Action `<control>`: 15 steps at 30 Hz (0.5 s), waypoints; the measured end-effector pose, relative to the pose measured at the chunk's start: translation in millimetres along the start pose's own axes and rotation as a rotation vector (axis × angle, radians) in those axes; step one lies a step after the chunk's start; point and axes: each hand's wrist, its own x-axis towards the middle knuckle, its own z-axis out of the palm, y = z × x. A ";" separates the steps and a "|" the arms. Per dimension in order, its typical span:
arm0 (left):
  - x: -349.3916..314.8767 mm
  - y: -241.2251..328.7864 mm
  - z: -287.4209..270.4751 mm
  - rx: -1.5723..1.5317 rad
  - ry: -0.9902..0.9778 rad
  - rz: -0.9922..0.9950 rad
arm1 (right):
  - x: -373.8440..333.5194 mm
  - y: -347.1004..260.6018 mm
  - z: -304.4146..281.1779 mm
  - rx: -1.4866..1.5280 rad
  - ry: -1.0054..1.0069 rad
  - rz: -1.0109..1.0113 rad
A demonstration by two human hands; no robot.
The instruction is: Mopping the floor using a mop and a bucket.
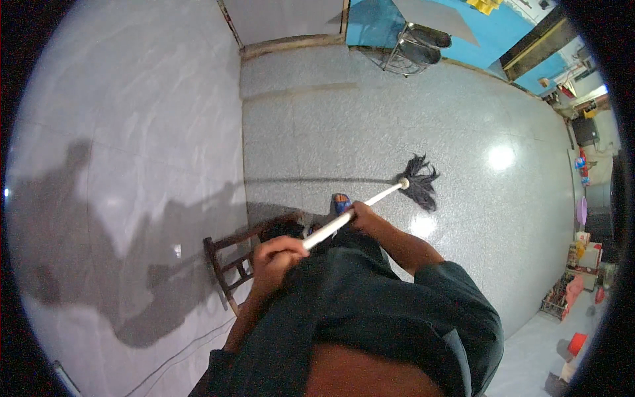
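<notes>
A mop (376, 199) with a long white handle slants across my front, its dark stringy head spread on the grey floor ahead and to the right. Near the handle's upper end, my left hand (277, 257) is closed around it, close to my waist. Farther down the shaft my right hand (359, 217) grips it too, the fingers partly hidden by the wrist. Just beyond that hand shows one of my feet in a blue sandal (341, 203). My body hides part of the other foot.
A dark wooden chair (228, 255) stands at my left against the pale wall (152, 86). By the blue wall at the far side is a metal-legged stool or rack (417, 53). Household goods, including a wire basket (555, 306) and a red container (577, 343), line the right.
</notes>
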 end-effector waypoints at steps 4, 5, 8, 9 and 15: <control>-41.7 76.8 -38.3 -0.148 0.462 -0.373 | 111.4 121.2 145.3 0.663 -0.425 0.085; -73.6 60.1 -61.4 -0.005 0.547 -0.320 | 122.6 114.9 181.4 0.700 -0.441 -0.126; -110.3 101.9 -81.3 0.265 0.649 -0.216 | 128.8 17.2 255.1 0.667 -0.520 -0.381; -127.8 122.2 -83.2 0.382 0.629 -0.142 | 123.2 -32.6 261.8 0.871 -0.767 -0.088; -108.3 168.8 -38.7 1.168 1.057 0.091 | 110.9 -164.5 225.3 0.951 -0.676 0.253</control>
